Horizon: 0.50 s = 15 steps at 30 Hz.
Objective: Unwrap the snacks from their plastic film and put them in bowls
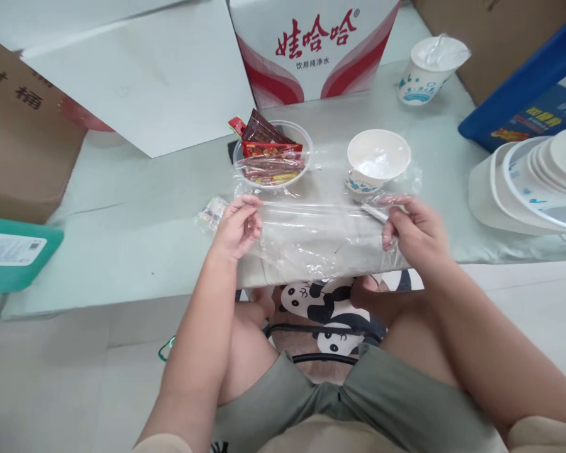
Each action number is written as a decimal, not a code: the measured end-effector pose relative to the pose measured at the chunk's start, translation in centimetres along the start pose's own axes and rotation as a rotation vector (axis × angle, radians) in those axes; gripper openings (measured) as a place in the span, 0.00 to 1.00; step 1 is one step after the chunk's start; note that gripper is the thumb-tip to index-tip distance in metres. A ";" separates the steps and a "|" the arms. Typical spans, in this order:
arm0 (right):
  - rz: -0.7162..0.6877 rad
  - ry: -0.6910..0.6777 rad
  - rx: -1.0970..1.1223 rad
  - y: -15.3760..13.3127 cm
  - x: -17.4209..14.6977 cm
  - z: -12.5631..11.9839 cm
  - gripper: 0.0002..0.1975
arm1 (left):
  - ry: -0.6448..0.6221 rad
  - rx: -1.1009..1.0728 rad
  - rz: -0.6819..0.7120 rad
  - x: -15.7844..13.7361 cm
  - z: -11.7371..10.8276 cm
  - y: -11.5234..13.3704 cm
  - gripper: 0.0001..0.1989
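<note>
A sheet of clear plastic film [306,242], perhaps a bag, stretches over the front of the table between my hands. My left hand [238,228] pinches its left end. At the other end, my right hand [415,229] grips the film along with a thin white strip [375,212] whose kind I cannot make out. Just beyond the film stand a round clear plastic tub [306,141] holding red and brown snack packets [271,151], and a white paper cup [377,148] with clear plastic inside. Beside my left hand lies a small crumpled clear packet [212,214].
Another paper cup [429,72] with plastic inside stands at the back right. Nested tubs and cups [490,182] and a blue container [523,88] are on the right. Boxes [311,82] line the back, and a green container [19,251] sits at the left.
</note>
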State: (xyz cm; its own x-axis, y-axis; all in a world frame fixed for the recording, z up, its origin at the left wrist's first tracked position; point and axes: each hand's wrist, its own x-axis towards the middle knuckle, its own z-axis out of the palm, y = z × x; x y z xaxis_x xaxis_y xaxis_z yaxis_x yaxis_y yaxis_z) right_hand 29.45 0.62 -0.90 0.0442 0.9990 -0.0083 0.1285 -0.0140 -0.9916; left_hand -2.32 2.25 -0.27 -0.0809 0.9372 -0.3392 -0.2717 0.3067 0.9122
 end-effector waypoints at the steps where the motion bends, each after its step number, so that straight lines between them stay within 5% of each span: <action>1: -0.034 0.029 0.007 -0.1 0.0 0.0 0.13 | -0.014 -0.021 -0.010 -0.1 -0.1 0.1 0.09; 9: -0.162 0.098 0.213 0.0 -0.6 -0.6 0.14 | -0.166 -0.045 -0.052 0.1 -1.1 0.1 0.09; 12: -0.172 0.024 0.209 0.0 -0.7 -1.4 0.09 | -0.142 0.004 -0.035 0.4 -1.0 -0.2 0.23; 15: -0.202 -0.102 0.207 -0.1 -0.7 -2.0 0.17 | -0.092 0.110 0.034 0.5 -0.6 -0.6 0.24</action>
State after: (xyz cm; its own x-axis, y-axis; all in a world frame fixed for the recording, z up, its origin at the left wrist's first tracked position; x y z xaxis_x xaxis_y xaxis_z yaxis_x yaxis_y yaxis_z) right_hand 31.40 -0.15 -0.51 -0.0630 0.9799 0.1892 -0.0806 0.1840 -0.9796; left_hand -2.77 2.43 -1.16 0.0017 0.9571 -0.2898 -0.1635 0.2862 0.9441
